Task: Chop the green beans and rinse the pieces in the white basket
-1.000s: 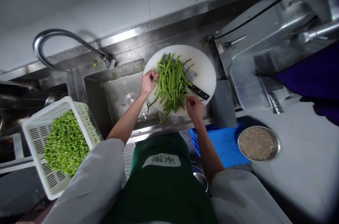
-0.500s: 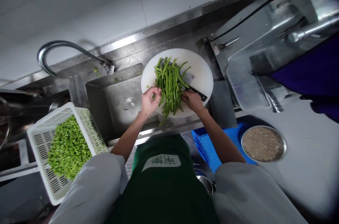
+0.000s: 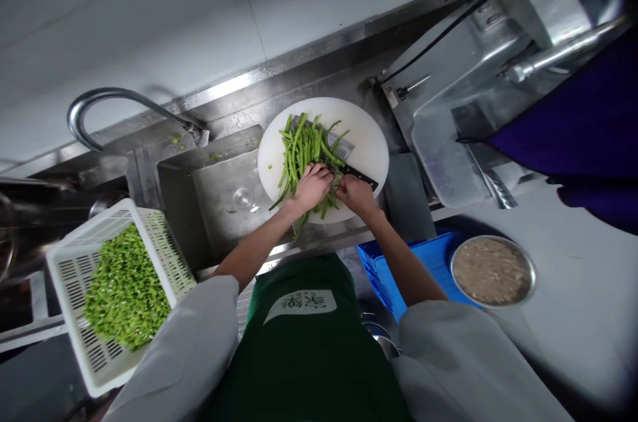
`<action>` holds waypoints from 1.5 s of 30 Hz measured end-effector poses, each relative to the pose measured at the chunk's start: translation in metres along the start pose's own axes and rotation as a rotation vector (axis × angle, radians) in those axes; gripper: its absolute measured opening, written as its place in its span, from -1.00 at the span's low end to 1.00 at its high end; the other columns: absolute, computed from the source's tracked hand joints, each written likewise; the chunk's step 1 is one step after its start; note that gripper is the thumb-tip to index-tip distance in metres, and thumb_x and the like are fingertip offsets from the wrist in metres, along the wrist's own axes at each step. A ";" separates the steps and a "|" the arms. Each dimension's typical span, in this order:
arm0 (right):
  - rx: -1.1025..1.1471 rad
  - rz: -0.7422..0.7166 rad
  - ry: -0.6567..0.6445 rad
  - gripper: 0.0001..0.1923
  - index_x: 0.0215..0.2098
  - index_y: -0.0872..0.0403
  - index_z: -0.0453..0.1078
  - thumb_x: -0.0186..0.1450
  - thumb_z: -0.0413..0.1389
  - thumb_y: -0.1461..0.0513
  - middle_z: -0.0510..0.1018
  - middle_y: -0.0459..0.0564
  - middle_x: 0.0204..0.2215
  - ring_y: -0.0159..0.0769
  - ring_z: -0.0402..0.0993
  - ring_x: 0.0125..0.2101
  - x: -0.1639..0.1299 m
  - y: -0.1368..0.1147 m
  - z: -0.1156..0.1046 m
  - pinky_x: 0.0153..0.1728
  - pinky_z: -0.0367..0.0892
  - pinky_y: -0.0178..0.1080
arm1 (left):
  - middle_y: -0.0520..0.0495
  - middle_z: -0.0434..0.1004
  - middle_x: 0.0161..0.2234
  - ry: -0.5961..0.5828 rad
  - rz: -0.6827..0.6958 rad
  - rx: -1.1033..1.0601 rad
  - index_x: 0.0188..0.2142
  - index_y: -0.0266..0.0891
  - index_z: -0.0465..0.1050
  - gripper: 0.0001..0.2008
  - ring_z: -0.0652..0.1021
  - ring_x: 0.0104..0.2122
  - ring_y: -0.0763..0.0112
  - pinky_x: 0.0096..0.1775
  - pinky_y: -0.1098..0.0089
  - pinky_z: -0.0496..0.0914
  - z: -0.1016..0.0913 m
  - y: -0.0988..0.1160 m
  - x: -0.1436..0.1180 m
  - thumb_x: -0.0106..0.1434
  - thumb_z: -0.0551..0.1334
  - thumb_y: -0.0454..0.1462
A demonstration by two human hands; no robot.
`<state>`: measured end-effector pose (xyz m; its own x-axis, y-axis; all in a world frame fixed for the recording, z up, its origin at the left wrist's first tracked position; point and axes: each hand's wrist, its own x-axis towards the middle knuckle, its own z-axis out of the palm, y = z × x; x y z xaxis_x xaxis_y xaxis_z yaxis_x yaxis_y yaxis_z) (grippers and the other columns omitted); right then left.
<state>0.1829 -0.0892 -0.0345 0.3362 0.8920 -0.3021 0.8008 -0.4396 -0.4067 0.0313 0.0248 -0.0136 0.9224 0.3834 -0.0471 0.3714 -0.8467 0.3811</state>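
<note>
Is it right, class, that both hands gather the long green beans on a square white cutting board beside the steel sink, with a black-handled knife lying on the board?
Not quite. In the head view the white cutting board is round, not square. The rest holds: the left hand and right hand gather the long green beans beside the steel sink, and the black-handled knife lies on the board.

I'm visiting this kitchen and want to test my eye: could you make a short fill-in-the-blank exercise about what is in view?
1. Both hands, left hand and right hand, rest on a pile of long green ____.
2. The pile lies on a round ____ cutting board.
3. The white basket holds chopped ____ pieces.
4. The knife has a ____ handle.

Missing words: beans; white; green; black
</note>
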 end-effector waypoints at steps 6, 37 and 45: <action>0.676 0.033 0.252 -0.89 -0.41 -0.02 0.30 0.14 0.17 0.19 0.48 -0.14 -0.52 -0.31 0.41 -0.48 -0.009 0.014 0.005 -0.30 0.34 -0.26 | -0.24 0.72 -0.10 0.126 -0.069 -0.160 -0.20 -0.25 0.64 -0.82 0.55 0.12 0.04 0.20 0.07 0.39 0.006 -0.004 0.005 0.50 0.24 -0.35; 1.541 -0.024 0.002 -0.65 -0.42 0.03 0.52 0.04 0.52 0.05 0.51 -0.15 -0.55 -0.40 0.41 -0.56 -0.005 -0.039 -0.086 -0.50 0.39 -0.27 | -0.27 0.68 -0.01 0.445 0.113 -0.754 -0.06 -0.24 0.66 -0.68 0.67 -0.02 0.19 0.06 0.18 0.54 -0.029 0.008 -0.004 0.56 0.25 -0.05; 1.510 -0.020 0.232 -0.60 -0.42 -0.02 0.45 0.11 0.48 -0.05 0.55 -0.07 -0.45 -0.35 0.45 -0.49 0.013 0.002 -0.086 -0.48 0.42 -0.25 | -0.16 0.66 -0.24 0.428 -0.154 -0.944 -0.33 -0.18 0.68 -0.53 0.65 -0.18 0.26 -0.07 0.25 0.55 -0.038 0.004 -0.030 0.43 0.34 0.15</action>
<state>0.2317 -0.0690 0.0351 0.5147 0.8319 -0.2073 -0.3839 0.0075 -0.9233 0.0013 0.0244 0.0241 0.6895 0.7167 0.1042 0.0778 -0.2164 0.9732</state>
